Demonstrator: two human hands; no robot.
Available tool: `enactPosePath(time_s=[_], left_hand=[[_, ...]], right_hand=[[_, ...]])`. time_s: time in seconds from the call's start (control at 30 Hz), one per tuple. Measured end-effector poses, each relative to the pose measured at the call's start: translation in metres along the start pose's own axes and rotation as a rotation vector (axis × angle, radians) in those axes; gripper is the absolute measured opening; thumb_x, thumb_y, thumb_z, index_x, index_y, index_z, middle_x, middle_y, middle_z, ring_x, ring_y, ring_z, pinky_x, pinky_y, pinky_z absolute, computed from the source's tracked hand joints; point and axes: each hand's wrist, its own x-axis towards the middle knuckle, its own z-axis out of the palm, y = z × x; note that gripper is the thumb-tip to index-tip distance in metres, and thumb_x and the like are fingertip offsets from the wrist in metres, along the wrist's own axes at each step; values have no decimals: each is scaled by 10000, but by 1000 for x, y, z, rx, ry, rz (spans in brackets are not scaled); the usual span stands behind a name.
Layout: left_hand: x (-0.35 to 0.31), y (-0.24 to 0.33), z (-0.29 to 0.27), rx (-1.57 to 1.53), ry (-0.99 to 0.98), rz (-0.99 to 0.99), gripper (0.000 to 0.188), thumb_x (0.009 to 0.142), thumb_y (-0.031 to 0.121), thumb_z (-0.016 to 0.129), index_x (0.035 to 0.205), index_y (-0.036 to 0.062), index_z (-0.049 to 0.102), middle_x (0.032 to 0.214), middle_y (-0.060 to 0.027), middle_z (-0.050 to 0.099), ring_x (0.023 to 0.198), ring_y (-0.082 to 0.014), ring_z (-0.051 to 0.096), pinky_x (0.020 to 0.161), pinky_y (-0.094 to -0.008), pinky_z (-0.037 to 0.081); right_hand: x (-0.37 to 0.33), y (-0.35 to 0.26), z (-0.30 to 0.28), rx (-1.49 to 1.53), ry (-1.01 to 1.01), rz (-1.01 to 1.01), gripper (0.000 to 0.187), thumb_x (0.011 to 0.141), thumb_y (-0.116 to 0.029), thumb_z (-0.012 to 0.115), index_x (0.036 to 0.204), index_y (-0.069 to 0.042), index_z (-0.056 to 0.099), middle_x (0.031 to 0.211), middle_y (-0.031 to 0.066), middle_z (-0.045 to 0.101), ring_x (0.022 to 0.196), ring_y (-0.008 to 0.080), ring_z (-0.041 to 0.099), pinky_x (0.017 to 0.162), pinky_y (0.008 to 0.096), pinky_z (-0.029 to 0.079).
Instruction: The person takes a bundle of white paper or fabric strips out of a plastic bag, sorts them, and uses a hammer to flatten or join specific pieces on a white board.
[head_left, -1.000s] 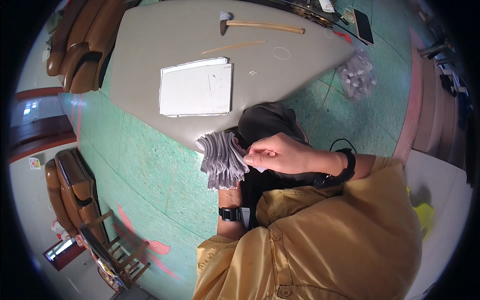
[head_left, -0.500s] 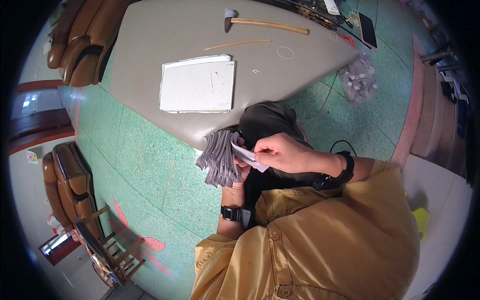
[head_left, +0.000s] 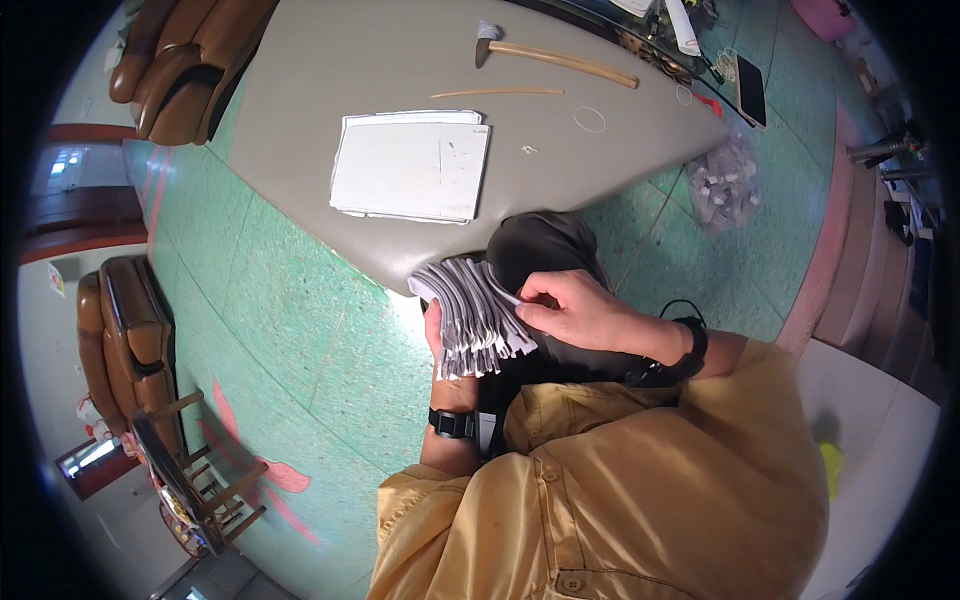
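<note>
A thick bundle of thin grey strips (head_left: 465, 305) with pale edges is held over my lap. They look like cloth or soft sheet; I cannot tell which. My left hand (head_left: 433, 328) grips the bundle from its left side and from below, and most of its fingers are hidden behind it. At the bundle's right side, my right hand (head_left: 562, 308) has its thumb and forefinger pinched on the edge of the outermost grey strip. The strips fan out in curved layers, their lower ends uneven.
Beyond my knees stands a grey-topped table (head_left: 290, 110) with white boards or sheets (head_left: 410, 168), a wooden-handled hammer (head_left: 560, 62), a thin stick (head_left: 497, 93) and a rubber band (head_left: 590, 119). A clear bag of grey pieces (head_left: 724, 185) lies on the green floor, right.
The bundle has turned, so its strips now hang more upright with their lower ends toward me. The right hand's strip now lies closer against the bundle. The whole view has shifted slightly.
</note>
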Motion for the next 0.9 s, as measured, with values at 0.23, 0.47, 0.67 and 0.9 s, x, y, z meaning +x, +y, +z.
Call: enactPosePath(time_s=[0.23,0.47,0.67,0.9], left_hand=[[-13,6,-7,-134,-110,-144,673,843,495,451,1284,-10,383,1202,-150,523,1084,-273,526,955,-382,414],[3,30,-9,-101,-232,-246,682,776,317,655,1279,-36,358,1180,-156,528,1040,-246,557,913,-359,451],[37,45,-18,-158,-241,-341,593,825,248,609,1273,-49,360,1186,-175,526,1066,-266,547,935,-379,440],[76,56,-23,-214,-118,-139,453,868,235,542,1217,-27,423,1112,-169,573,991,-289,586,883,-414,477]], right_hand=[[6,10,3,117,44,-59,156,836,-30,577,965,5,498,774,51,597,685,77,525,602,240,434],[30,15,-5,51,-10,-85,168,861,-19,539,1024,6,510,821,60,615,765,89,576,677,245,467],[50,1,1,-582,396,-420,151,727,-34,583,869,-24,531,751,166,563,658,361,568,595,415,472],[91,18,-36,-191,512,-223,160,816,-77,580,953,5,580,823,111,623,666,154,609,577,279,487]])
